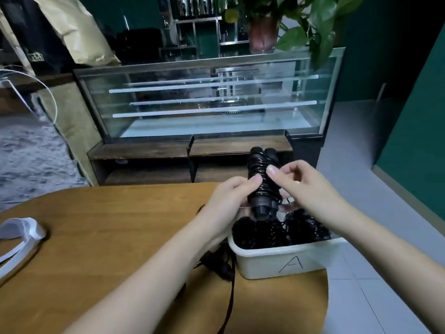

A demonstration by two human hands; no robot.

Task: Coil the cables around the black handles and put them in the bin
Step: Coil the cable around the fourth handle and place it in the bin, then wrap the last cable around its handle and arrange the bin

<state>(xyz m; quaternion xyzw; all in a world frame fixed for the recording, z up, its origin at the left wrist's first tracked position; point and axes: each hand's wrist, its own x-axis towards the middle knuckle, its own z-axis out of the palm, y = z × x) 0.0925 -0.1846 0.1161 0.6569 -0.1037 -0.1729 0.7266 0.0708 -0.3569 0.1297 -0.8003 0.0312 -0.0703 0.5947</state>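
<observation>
A pair of black handles (pixel 262 186) with black cable coiled round them is held upright above the white bin (pixel 277 259), which is marked "A". My left hand (pixel 228 201) grips the lower part of the handles from the left. My right hand (pixel 293 182) is at their right side, thumb pressed on the coils and fingers curled against them. Several coiled black bundles (pixel 277 232) lie inside the bin. Another black handle with loose cable (pixel 224 268) lies on the table left of the bin, partly hidden by my left forearm.
The bin stands at the right edge of a round wooden table (pixel 108 237). A white strap-like object (pixel 21 232) lies at the table's left edge. Beyond the table stand a glass display case (pixel 212 100) and a potted plant (pixel 265 32).
</observation>
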